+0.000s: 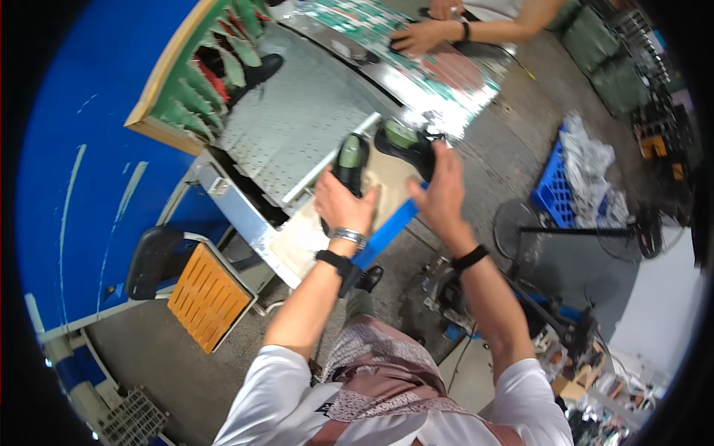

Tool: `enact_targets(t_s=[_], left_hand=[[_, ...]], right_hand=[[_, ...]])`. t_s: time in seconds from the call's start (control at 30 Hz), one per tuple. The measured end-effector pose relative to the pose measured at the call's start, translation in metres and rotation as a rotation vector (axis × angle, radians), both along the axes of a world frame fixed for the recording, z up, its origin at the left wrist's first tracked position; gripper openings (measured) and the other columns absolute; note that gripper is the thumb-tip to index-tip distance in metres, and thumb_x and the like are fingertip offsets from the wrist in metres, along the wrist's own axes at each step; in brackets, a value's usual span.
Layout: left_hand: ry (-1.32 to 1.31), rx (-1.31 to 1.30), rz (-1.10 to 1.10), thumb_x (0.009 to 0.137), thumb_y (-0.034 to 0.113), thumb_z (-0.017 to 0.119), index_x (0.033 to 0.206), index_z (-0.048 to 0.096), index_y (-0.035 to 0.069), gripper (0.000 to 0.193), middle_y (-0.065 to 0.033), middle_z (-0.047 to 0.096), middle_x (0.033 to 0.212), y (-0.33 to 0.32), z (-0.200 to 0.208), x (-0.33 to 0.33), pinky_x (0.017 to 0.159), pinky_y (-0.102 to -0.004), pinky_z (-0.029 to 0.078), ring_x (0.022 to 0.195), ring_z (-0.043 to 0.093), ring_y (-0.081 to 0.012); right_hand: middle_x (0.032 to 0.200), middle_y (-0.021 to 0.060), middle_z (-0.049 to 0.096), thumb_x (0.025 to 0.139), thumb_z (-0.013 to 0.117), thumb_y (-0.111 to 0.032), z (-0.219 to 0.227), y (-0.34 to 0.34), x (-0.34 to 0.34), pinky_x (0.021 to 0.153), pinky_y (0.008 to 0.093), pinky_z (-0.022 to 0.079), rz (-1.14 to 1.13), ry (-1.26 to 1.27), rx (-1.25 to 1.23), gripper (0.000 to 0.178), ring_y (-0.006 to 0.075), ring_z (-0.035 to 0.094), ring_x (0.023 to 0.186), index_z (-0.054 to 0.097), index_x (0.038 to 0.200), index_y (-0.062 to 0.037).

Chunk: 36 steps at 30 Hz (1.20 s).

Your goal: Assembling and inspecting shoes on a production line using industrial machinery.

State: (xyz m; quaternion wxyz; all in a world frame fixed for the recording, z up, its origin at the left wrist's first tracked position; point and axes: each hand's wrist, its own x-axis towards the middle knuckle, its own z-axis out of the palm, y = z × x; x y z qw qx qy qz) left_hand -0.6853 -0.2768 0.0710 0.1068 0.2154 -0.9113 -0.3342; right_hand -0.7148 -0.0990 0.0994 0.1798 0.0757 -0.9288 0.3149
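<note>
Two black shoes with green lasts in them stand side by side on a beige board at the end of the conveyor. My left hand [346, 202] is closed around the rear of the left shoe [346, 177], thumb pointing inward. Along the outer side of the right shoe [422, 152] my right hand [446, 189] grips, its thumb bent toward the board's blue edge [388, 234]. The undersides of both shoes and some of my fingertips are hidden.
Ahead-left, another black shoe [262, 73] lies on the metal conveyor bed [286, 111] by a strip-curtained opening [216, 70]. A co-worker's hands [424, 36] work at a sheet-covered table [468, 89]. An orange-slatted chair [210, 297] stands left; a blue crate [552, 182] and a fan [648, 230] stand right.
</note>
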Motion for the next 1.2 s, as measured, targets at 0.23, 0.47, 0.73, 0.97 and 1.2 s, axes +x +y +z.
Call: enact_targets(t_s=[0.23,0.47,0.73,0.97,1.2], left_hand=[[0.119,0.127,-0.025,0.064,0.026,0.088,0.126,0.049,0.006,0.076,-0.02,0.061,0.115,0.005,-0.014,-0.001,0.094,-0.0481,0.045,0.108,0.058,-0.0393],[-0.089,-0.027,-0.076,0.076,0.039,0.078,0.118,0.054,-0.005,0.066,-0.025,0.065,0.111,0.014,-0.033,-0.003,0.086,-0.0486,0.048,0.1,0.063,-0.0413],[0.102,0.221,-0.458,0.075,0.031,0.086,0.119,0.057,-0.014,0.07,-0.0223,0.068,0.111,0.015,-0.05,0.08,0.084,-0.0404,0.056,0.088,0.068,-0.0292],[-0.53,0.728,-0.513,0.075,0.031,0.086,0.105,0.068,-0.005,0.05,-0.0073,0.069,0.098,0.201,-0.025,0.37,0.074,-0.0348,0.052,0.077,0.061,-0.0186],[-1.196,1.295,-0.628,0.089,0.034,0.073,0.116,0.063,-0.004,0.047,-0.0111,0.07,0.1,0.363,0.078,0.566,0.072,-0.0324,0.058,0.082,0.07,-0.0207]], right_hand=[[0.095,0.0205,0.064,0.073,0.082,-0.035,0.001,0.042,-0.005,0.078,0.0478,0.049,0.01,-0.313,0.09,0.052,0.0404,0.061,0.092,0.055,0.103,-0.0024],[0.091,0.0291,0.067,0.072,0.076,-0.059,-0.026,0.136,0.327,0.078,0.0513,0.051,-0.515,-0.689,-0.205,0.077,0.0457,0.066,0.089,0.057,0.112,0.0041],[0.092,0.0263,0.068,0.069,0.08,-0.056,0.026,0.248,0.742,0.078,0.0498,0.052,-1.681,-0.552,-0.168,0.071,0.0431,0.066,0.089,0.06,0.106,0.0014],[0.113,0.027,0.063,0.074,0.08,-0.03,-0.039,0.361,0.927,0.094,0.047,0.047,-1.779,-0.536,0.041,0.068,0.0447,0.057,0.111,0.051,0.125,0.0023],[0.146,0.0193,0.043,0.089,0.072,-0.028,0.028,0.312,0.778,0.104,0.0374,0.042,-0.675,-0.022,-1.2,0.086,0.0253,0.043,0.134,0.022,0.152,0.0008]])
